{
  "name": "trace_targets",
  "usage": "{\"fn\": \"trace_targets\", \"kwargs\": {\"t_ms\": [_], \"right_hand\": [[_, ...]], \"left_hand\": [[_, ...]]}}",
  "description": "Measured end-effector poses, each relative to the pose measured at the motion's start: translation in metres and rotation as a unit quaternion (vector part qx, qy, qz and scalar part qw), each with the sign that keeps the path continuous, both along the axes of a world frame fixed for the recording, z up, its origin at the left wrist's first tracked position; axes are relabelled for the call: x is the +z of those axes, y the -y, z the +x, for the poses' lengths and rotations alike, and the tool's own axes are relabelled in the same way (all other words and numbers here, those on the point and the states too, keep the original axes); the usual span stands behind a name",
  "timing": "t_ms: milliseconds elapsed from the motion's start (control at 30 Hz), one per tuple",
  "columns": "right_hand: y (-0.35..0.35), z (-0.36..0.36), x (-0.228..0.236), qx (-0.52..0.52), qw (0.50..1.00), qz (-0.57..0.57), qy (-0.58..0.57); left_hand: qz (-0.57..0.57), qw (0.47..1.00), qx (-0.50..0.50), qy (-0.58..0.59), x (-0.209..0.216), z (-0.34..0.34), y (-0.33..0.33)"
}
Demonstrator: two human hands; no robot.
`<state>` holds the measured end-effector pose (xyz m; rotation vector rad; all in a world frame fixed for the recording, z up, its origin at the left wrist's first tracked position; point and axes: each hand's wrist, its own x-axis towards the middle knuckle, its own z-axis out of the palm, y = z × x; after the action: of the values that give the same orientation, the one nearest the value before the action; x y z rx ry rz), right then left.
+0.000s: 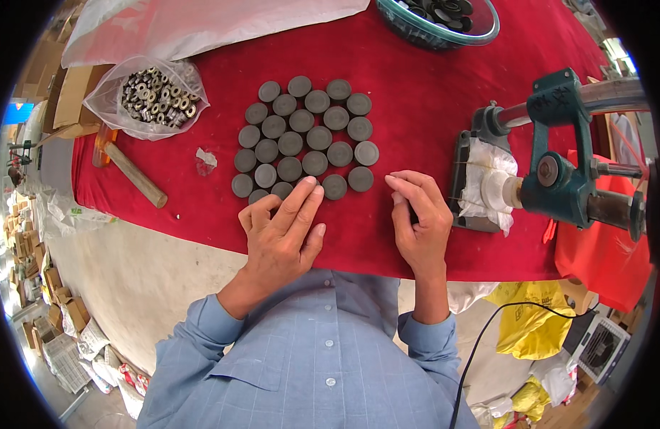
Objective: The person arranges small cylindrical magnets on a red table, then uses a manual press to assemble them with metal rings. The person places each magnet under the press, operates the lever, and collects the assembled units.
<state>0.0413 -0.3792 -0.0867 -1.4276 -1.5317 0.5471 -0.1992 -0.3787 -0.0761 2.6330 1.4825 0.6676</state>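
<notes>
On the red cloth lies a close group of dark grey round caps (290,144), set in rough rows. My left hand (283,229) is at the near edge of this group, its fingers stretched and slightly apart. Its fingertips rest at the front caps and partly cover one or two of them. To the right of the group, my right hand (423,225) hovers low over the cloth with bent fingers, thumb close to the forefinger. A dark patch shows between thumb and palm; what it is stays hidden.
A green hand press (558,143) with a white-wrapped base stands at the right. Far back is a teal bowl (444,36) of black parts. At left are a plastic bag (147,96) of metal rings and a hammer (135,174). A black cable (480,336) hangs near my right arm.
</notes>
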Motion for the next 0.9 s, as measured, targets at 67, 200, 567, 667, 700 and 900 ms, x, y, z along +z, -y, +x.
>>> {"fn": "trace_targets", "kwargs": {"t_ms": [67,200,567,667,700,900], "right_hand": [[-0.001,0.000,-0.002,0.002,1.000,0.006,0.006],[-0.004,0.000,-0.002,0.004,1.000,0.018,0.018],[-0.004,0.000,-0.004,0.002,1.000,0.005,0.008],[-0.004,0.001,-0.003,0.002,1.000,-0.004,0.005],[-0.004,0.001,-0.003,0.003,1.000,-0.005,0.006],[-0.005,0.001,0.000,0.005,1.000,-0.012,0.010]], "left_hand": [[-0.002,1.000,0.006,0.017,0.000,0.001,-0.002],[-0.005,0.999,0.008,0.037,0.001,0.002,-0.006],[-0.017,0.997,-0.005,0.081,-0.001,-0.037,0.023],[-0.013,0.998,0.014,0.068,0.003,-0.045,0.023],[-0.010,0.998,0.016,0.066,0.003,-0.045,0.022],[-0.016,0.998,-0.004,0.052,-0.001,-0.040,0.022]]}}
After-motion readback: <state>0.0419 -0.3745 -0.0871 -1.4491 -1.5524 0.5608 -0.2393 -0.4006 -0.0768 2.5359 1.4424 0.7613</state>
